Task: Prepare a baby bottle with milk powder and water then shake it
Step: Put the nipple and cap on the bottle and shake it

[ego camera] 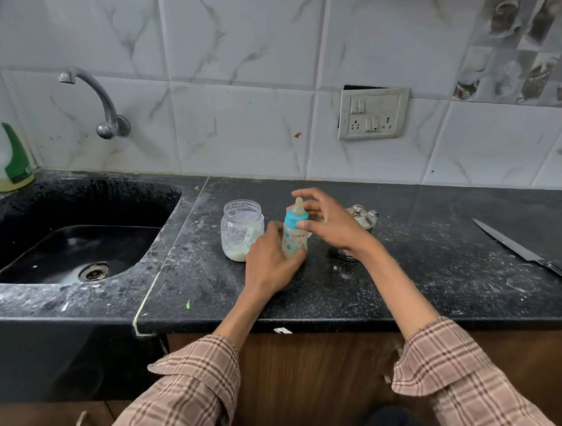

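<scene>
plaid sleeves reached in from the counter's front edge, nearest of all. left hand curled round the lower body of the baby bottle, which stood upright on the black counter about midway between front edge and back wall. right hand hovered at the bottle's blue collar, thumb touching it, the other fingers spread apart above the teat and gripping nothing. just beside the bottle, toward the sink, stood an open clear jar with white powder at the bottom and a scoop inside. behind the right wrist sat a small steel container. a knife lay near the counter's right edge. the black sink took up the left end, a tap on the wall above it.
</scene>
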